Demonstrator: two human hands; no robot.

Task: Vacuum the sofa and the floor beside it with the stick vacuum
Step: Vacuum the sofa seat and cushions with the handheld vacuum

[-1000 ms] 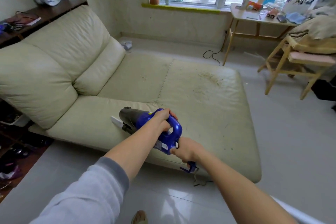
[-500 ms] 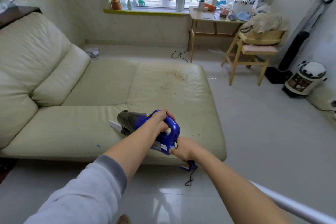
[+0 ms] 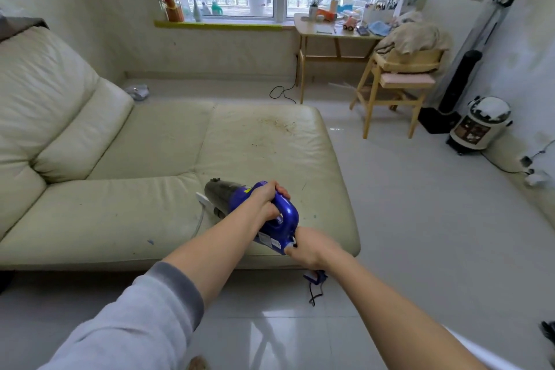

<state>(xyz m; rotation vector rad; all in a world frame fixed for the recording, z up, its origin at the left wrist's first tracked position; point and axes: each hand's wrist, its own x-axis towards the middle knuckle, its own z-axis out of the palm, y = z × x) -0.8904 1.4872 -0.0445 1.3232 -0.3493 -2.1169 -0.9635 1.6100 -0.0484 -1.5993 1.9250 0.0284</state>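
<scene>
Pale grey tiled floor (image 3: 420, 234) runs from the window wall toward the camera, and a wide cream leather sofa (image 3: 150, 189) fills the left half of the room, its seat speckled with brown crumbs (image 3: 277, 125) near the far right corner. Over the front edge of that seat sits a blue handheld vacuum with a dark dust cup (image 3: 255, 210), its white nozzle (image 3: 202, 200) pointing left and resting on the cushion. The left hand (image 3: 265, 203) has its fingers curled round the blue loop handle from above. The right hand (image 3: 309, 246) is closed at the rear end of the vacuum body, touching it; what it pinches there cannot be made out. A blue plug with a black cord (image 3: 315, 282) hangs below that hand, in front of the sofa's edge. Farther back stand a light wooden table (image 3: 318, 34) under the window and a wooden chair piled with beige cloth (image 3: 402, 69); a white drum-shaped appliance (image 3: 480, 123) stands by the right wall.
</scene>
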